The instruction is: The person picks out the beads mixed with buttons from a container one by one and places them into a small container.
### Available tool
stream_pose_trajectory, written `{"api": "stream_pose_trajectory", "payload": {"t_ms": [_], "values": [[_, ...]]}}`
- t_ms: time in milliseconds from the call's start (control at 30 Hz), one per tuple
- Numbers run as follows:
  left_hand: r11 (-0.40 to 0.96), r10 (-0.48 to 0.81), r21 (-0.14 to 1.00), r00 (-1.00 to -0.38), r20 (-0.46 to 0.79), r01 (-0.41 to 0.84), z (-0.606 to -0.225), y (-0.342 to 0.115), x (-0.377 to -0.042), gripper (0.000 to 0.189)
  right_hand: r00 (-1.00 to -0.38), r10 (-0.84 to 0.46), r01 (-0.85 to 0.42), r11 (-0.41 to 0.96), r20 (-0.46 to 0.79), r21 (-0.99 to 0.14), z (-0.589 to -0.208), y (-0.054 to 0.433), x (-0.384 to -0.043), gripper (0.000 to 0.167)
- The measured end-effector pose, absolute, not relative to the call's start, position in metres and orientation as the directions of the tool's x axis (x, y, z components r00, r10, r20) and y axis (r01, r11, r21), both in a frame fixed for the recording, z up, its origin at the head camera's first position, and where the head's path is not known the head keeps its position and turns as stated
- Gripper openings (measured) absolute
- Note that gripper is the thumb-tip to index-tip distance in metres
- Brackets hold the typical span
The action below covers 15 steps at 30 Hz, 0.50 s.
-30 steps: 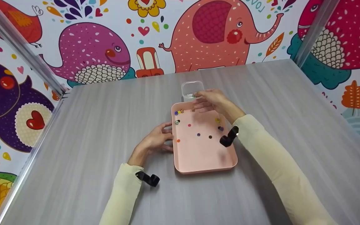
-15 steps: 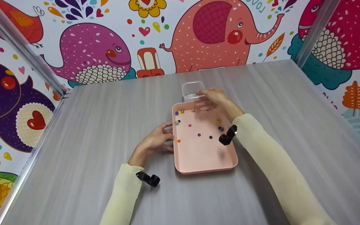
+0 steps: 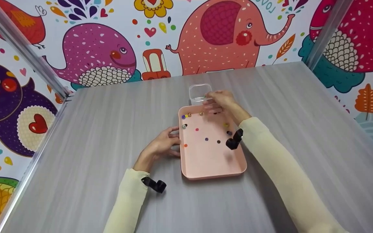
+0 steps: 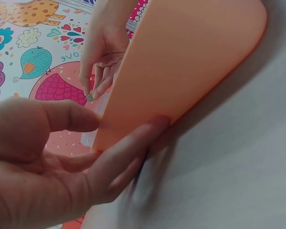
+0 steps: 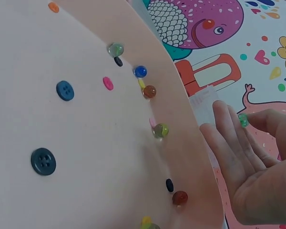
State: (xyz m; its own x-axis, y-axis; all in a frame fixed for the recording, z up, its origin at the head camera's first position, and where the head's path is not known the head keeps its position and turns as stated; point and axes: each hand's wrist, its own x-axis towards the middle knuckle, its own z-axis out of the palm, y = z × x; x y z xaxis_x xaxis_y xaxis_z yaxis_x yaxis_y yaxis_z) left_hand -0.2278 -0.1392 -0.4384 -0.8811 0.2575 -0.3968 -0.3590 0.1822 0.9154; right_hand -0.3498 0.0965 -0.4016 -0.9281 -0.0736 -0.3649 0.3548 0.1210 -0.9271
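Note:
In the head view a pink rectangular tray (image 3: 212, 161) lies on the table, with marbles and buttons in it. My left hand (image 3: 162, 144) touches the tray's left outer wall with spread, lightly bent fingers (image 4: 128, 148). Above the tray's far end, my right hand (image 3: 220, 100) pinches a small green piece (image 5: 243, 119) between thumb and fingertip. Whether it is a button or a marble I cannot tell. Just beyond the tray stands a clear plastic container (image 3: 199, 92), right beside the pinching fingertips. The container's contents are hard to make out.
Inside the tray lie a dark button (image 5: 43, 161), a blue button (image 5: 65, 90), a blue marble (image 5: 140, 71) and a reddish marble (image 5: 179, 198). Several other pieces line the tray's far and side walls. Patterned panels (image 3: 108, 55) enclose the grey table (image 3: 108, 129).
My right hand has shifted very slightly, its fingertips staying by the container and the green piece still pinched. The left hand keeps its place at the tray's wall.

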Motion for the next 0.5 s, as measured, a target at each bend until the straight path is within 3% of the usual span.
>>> {"api": "stream_pose_trajectory", "payload": {"t_ms": [500], "values": [[0.172,0.286,0.922,-0.879,-0.383,-0.346,-0.4403,-0.1403,-0.2293,0.063,-0.945,-0.035,0.316,0.159,-0.325,-0.935,-0.4054,0.0872,-0.3474,0.030]]}}
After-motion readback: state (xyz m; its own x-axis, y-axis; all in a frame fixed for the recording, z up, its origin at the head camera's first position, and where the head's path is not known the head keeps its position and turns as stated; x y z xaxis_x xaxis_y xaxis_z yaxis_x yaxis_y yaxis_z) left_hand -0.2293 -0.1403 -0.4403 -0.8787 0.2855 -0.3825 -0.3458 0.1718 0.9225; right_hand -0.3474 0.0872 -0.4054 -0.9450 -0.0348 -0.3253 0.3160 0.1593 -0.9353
